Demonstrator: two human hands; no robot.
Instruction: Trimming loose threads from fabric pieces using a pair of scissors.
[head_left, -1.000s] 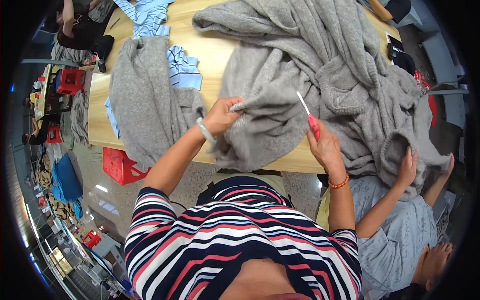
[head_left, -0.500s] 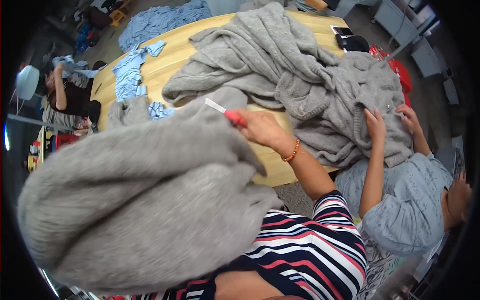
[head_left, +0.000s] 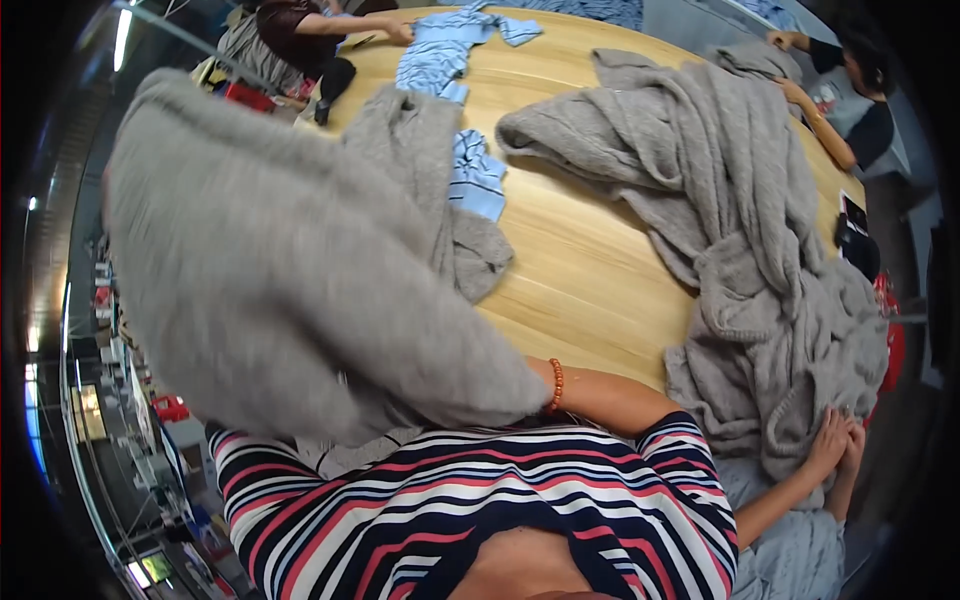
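Note:
A large grey knitted garment [head_left: 270,270] is raised in front of me, blurred by motion, and covers much of the left side. My right forearm [head_left: 612,398], with an orange bead bracelet [head_left: 556,384] at the wrist, reaches in behind its lower right edge. That hand's fingers are hidden by the knit, so whatever they hold cannot be seen. My left hand is out of sight; only the striped left sleeve [head_left: 262,475] shows below the garment. Another piece of grey knitwear [head_left: 475,255] lies on the table just beyond the raised one.
A heap of grey knitwear [head_left: 720,180] spreads over the right of the wooden table [head_left: 575,280]. Blue striped pieces [head_left: 478,180] lie beyond the raised garment. Co-workers' hands [head_left: 835,445] are at the heap's near right; others work at the far left and far right.
The grey garment has swung up and my view has turned left. My right hand, earlier visible with a red-handled tool with a pale blade, is now behind the cloth.

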